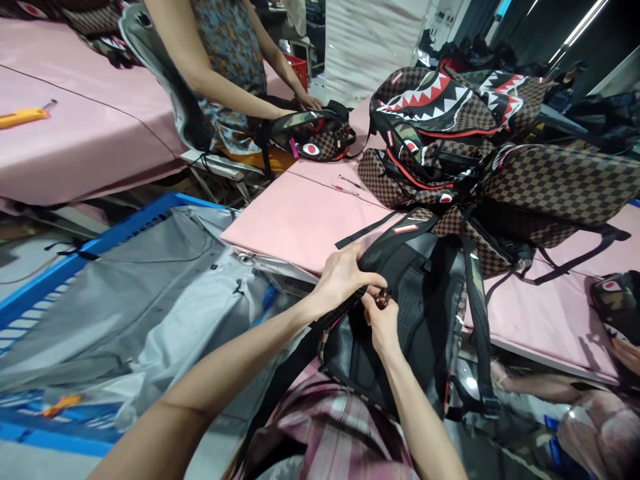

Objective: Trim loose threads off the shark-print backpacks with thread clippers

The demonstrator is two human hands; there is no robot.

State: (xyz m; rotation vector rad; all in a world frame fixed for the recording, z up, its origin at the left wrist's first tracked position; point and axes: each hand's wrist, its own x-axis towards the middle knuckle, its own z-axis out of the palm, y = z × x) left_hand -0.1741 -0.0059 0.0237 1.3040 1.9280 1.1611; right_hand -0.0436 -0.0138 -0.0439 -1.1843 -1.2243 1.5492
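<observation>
A black backpack (425, 300) with checkered and camouflage edges leans between my lap and the pink table edge, its padded back and straps facing up. My left hand (343, 277) is closed on a black shoulder strap (353, 297) at the bag's left side, thumb stretched toward my right hand. My right hand (384, 320) is closed close beside it, over the back panel. Its fingers pinch a small dark-brown piece (383, 300) at the strap; whether this is a buckle or a strap end I cannot make out. The fingertips of both hands nearly touch.
Checkered shark-mouth backpacks (440, 107) are heaped on the pink table (300, 213), with pens (347, 189) nearby. Across it a co-worker's hands (305, 103) handle another bag (320, 137). A blue crate (100, 240) lined with grey sheeting stands left. Another person's hand (627, 353) is far right.
</observation>
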